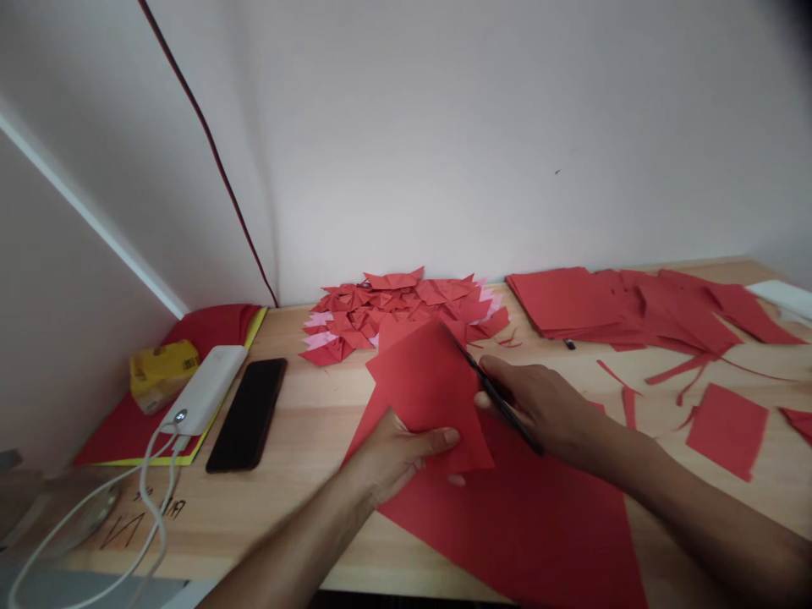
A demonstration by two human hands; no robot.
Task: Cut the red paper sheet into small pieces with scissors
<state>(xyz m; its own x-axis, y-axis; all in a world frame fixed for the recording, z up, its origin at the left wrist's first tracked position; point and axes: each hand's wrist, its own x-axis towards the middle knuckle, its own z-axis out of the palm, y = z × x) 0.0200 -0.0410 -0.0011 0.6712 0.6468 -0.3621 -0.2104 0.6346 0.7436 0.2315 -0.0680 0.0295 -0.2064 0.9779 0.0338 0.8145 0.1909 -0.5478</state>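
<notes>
My left hand (406, 452) pinches a piece of red paper (425, 381) between the thumb on top and the fingers beneath. Black scissors (501, 406) are gripped in my right hand (533, 402), their blades pointing up and left along the right edge of that paper. Below both hands, a larger red sheet (533, 524) lies on the wooden table and reaches its front edge. Behind the held paper sits a pile of folded red and pink paper pieces (361, 313).
Red sheets (564, 300) and cut strips lie at the back right, a red square (728, 431) nearer. To the left are a black phone (246, 414), a white power bank (206, 385) with a cable, and a yellow packet (161, 372) on red and yellow paper. A wall stands behind.
</notes>
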